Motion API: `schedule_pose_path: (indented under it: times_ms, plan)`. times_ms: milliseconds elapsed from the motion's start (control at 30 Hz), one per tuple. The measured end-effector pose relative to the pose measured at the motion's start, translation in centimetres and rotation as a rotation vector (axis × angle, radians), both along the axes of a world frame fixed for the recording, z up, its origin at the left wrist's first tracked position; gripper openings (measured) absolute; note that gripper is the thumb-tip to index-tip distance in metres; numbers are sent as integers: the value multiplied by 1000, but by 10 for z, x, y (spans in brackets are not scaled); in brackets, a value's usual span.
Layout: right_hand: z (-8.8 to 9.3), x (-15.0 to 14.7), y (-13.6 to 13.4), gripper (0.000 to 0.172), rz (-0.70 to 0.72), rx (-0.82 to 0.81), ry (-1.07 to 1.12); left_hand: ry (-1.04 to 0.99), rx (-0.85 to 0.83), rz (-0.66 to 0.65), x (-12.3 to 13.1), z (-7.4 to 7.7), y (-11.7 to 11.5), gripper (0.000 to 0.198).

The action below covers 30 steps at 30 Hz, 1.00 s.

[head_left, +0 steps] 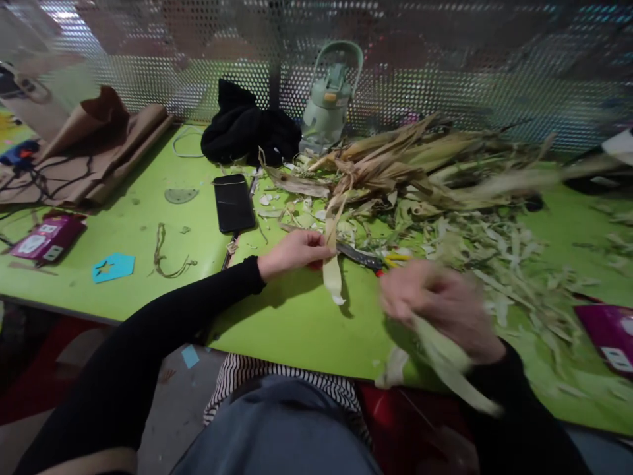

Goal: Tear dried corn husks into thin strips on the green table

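Observation:
My left hand [295,253] is closed in a pinch on a pale strip of corn husk [332,264] that hangs down onto the green table [291,316]. My right hand [435,303] is smeared by motion near the table's front edge; it seems closed on a bundle of pale green husk strips [452,366] that trail toward me. Just behind both hands lie scissors or a cutter with yellow and red handles [370,258]. A large pile of dried corn husks [410,165] lies beyond.
A black phone [233,203] lies left of the husks, behind it a black cloth [247,128] and a pale green bottle [329,99]. Brown paper bags [93,152], a magenta box [47,237], a blue tag [113,267]; another magenta box [610,333]. A perforated metal screen backs the table.

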State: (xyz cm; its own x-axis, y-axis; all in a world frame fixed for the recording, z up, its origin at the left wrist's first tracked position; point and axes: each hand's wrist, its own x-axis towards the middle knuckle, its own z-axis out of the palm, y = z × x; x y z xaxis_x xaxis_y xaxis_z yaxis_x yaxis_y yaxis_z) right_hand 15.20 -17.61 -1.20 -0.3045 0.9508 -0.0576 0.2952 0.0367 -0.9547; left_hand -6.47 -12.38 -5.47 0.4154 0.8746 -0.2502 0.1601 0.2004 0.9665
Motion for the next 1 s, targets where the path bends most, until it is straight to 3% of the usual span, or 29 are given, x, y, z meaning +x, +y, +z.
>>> schedule_pose_path:
  times_ms: [100,333,500,1000]
  plan:
    - [-16,-21,8,31,-24,-176,178,-137,-20,-26,5,-1,-9,18]
    - [-30,-31,15,42,-52,-83,62,-156,-72,-46,7,7,-15,12]
    - [-31,-28,17,49,-57,-97,66,-52,64,-133,2,11,-16,15]
    - [-35,-24,19,48,-71,-117,35,315,371,-127,4,24,-27,27]
